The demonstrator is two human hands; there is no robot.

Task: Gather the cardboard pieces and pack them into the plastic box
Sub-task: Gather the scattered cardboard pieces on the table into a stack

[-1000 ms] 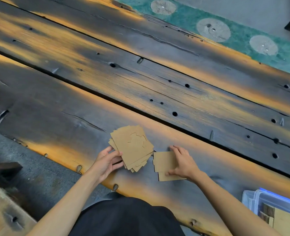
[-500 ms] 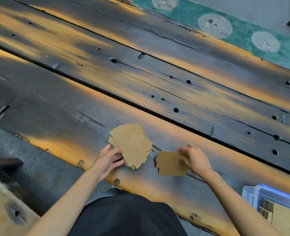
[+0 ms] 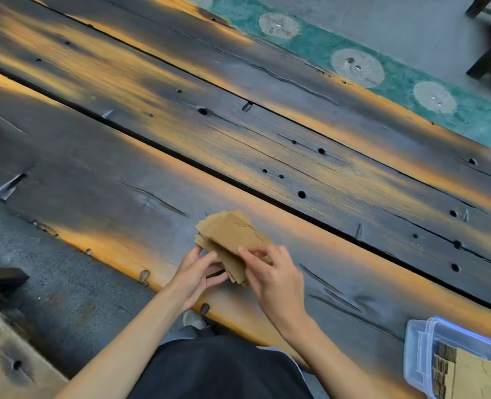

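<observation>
Both hands meet on one fanned stack of cardboard pieces (image 3: 230,234) just above the near edge of the table. The left hand (image 3: 196,273) cups the stack from its 8 o'clock side, fingers curled under the lower edges and the thumb against the near corner. The right hand (image 3: 270,273) comes in from 4 o'clock, its thumb and fingertips pinching the top sheets where they overlap. The stack tilts upward toward 12 o'clock, with uneven edges showing along its lower side, and a jagged cut line runs across the top sheet.

Under the hands lies the wooden table (image 3: 267,145), made of dark, scorched-looking planks streaked with orange, dotted with small round holes and split by long gaps running from 10 o'clock toward 4 o'clock.

At about 4 o'clock from the hands, near the lower right corner of the view, sits the clear plastic box (image 3: 422,349), well apart from the stack. More cardboard (image 3: 469,375) is already inside it, some standing on edge beside a flat sheet.

Beyond the far table edge, toward 1 o'clock, runs a green strip (image 3: 397,64) with pale round patches.
</observation>
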